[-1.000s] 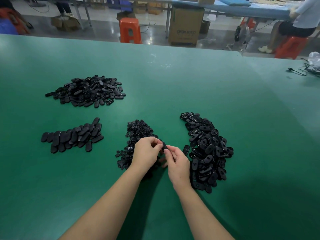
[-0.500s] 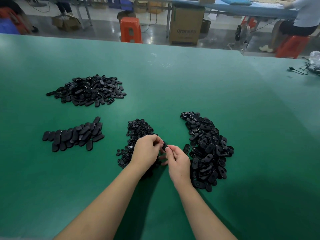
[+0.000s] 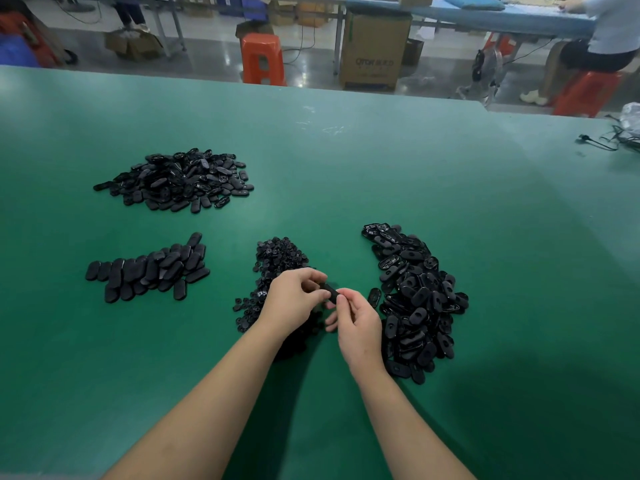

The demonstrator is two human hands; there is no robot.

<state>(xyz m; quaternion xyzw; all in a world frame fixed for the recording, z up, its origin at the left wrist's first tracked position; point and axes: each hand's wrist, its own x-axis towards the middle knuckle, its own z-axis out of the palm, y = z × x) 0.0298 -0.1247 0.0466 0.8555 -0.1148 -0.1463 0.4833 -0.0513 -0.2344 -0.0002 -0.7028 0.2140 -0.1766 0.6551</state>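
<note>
My left hand (image 3: pixel 294 299) and my right hand (image 3: pixel 356 323) meet over the green table (image 3: pixel 346 174), both pinching one small black oval plastic piece (image 3: pixel 330 293) between their fingertips. Under my left hand lies a heap of small round black parts (image 3: pixel 273 261). To the right of my right hand is a large heap of black oval shells (image 3: pixel 415 299), open sides showing. A neat group of closed black ovals (image 3: pixel 149 270) lies at the left, and a looser pile of black ovals (image 3: pixel 180 180) sits farther back left.
Beyond the table's far edge stand an orange stool (image 3: pixel 261 58), a cardboard box (image 3: pixel 375 50) and a seated person (image 3: pixel 602 39) on another orange stool. Black cables (image 3: pixel 606 140) and a plastic bag lie at the table's right edge.
The black piece between my fingertips shows a little more, turned flatter toward the camera. Both hands stay in the same spot.
</note>
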